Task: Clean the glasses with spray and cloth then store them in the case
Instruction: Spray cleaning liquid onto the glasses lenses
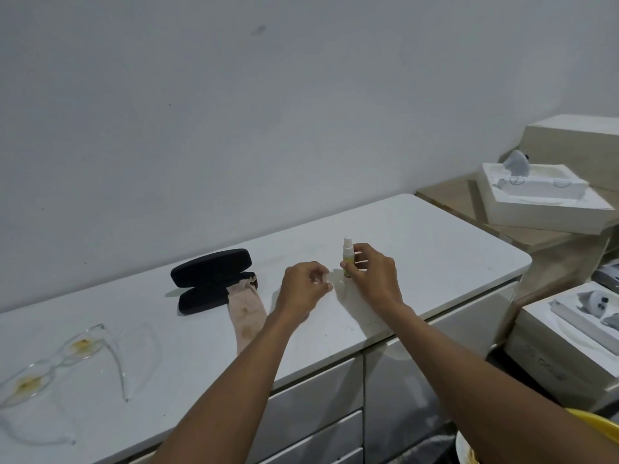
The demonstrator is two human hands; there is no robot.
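White desk (435, 236) with rounded corners, set against a pale wall (234, 95), drawers (318, 390) in its front face. To the right, a lower wooden surface (445, 199) carrying open white boxes (542, 209) with grey devices nested in moulded trays; another such box (562, 343) nearer and lower at the right edge. A sliver of yellow rim (593, 421) at the bottom right corner, too cropped to identify.

On the desk, far left near the front edge: clear-framed glasses (63, 360), temples unfolded, both lenses smeared with yellowish-brown stains. Well apart from them, toward the middle: black case (212, 279), hinged open, lid tilted up at the back, base lying flat. Pinkish-beige cloth (249, 313) trailing from the right end of the case toward the front edge, spotted with a few brownish marks, partly hidden under the left forearm.

Two bare forearms reaching in from the bottom. Right hand (371, 272) wrapped around the lower part of a small spray bottle (347, 257), thumb and fingers pinching its yellow-green body, white nozzle standing clear above the grip, bottle upright with its base at or just above the desk surface; contact there hard to tell. Left hand (306, 286) just beside the bottle, fingers curled loosely inward with fingertips drawn toward the thumb, a small pale or clear piece seeming to sit between them, too small and blurred to say for certain what it is.
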